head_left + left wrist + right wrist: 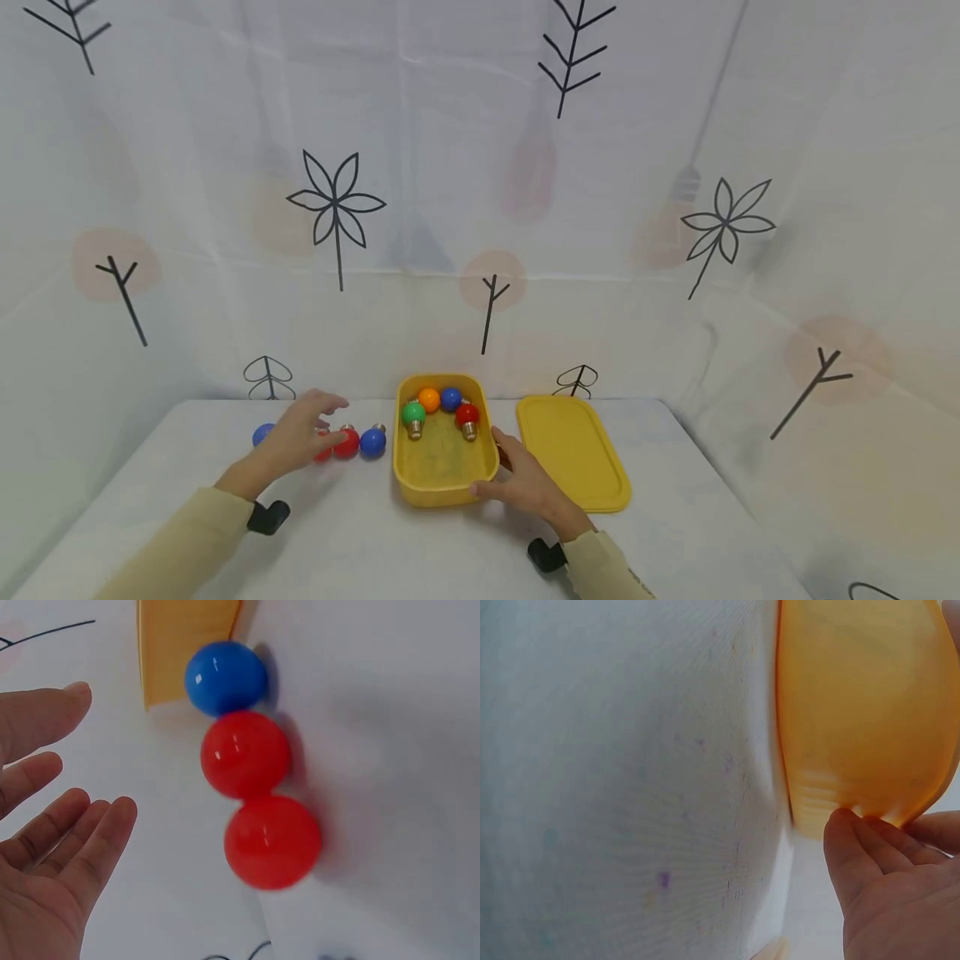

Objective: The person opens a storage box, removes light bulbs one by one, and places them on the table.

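My left hand (300, 427), fingers spread and holding nothing, hovers over a row of toy light bulbs on the table. Beyond its fingertips lie a red bulb (346, 443) and a blue bulb (372, 442), and another red bulb (272, 842) is partly covered by the hand in the head view. A second blue bulb (263, 433) shows behind the wrist. My right hand (525, 482) rests against the yellow box (442, 497), thumb at its front corner, fingertips on the right wall. Inside the box are green (413, 414), orange (429, 400), blue (452, 399) and red (467, 415) bulbs.
A flat yellow lid (573, 454) lies on the white table (352, 550) to the right of the box. Close behind the table hangs a white patterned cloth (450, 208). Black wrist straps (268, 517) sit at both sleeves.
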{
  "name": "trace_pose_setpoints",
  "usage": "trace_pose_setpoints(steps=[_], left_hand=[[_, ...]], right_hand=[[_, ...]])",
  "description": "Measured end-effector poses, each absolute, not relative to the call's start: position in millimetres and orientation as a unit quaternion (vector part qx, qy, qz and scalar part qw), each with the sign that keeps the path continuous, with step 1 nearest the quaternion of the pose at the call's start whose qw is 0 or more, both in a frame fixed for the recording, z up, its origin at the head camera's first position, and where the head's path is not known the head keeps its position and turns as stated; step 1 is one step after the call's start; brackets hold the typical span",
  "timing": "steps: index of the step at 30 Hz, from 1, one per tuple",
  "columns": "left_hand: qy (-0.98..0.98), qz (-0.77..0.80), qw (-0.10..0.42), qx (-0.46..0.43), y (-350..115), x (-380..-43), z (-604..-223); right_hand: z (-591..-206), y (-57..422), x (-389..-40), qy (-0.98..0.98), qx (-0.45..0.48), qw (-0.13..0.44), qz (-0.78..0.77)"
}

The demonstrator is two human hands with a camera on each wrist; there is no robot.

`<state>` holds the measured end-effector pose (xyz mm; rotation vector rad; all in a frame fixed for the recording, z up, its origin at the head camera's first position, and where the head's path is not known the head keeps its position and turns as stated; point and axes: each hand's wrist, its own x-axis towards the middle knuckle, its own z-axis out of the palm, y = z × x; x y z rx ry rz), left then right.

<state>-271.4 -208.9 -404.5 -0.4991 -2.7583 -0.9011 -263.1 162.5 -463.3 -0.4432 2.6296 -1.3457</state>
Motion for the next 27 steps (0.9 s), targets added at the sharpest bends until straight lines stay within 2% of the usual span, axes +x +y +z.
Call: trace_pose_setpoints(steps=[14, 27], left_hand=[[-0.914, -0.310, 0.087, -0.248, -149, -288, -402], [-0.924, -0.302, 0.039, -0.233, -115, -312, -411]], right_hand=[[-464, 163, -262, 0.873, -0.155, 0.074, -0.457], [-462, 164, -261, 0.871, -0.160, 0.074, -0.459]])
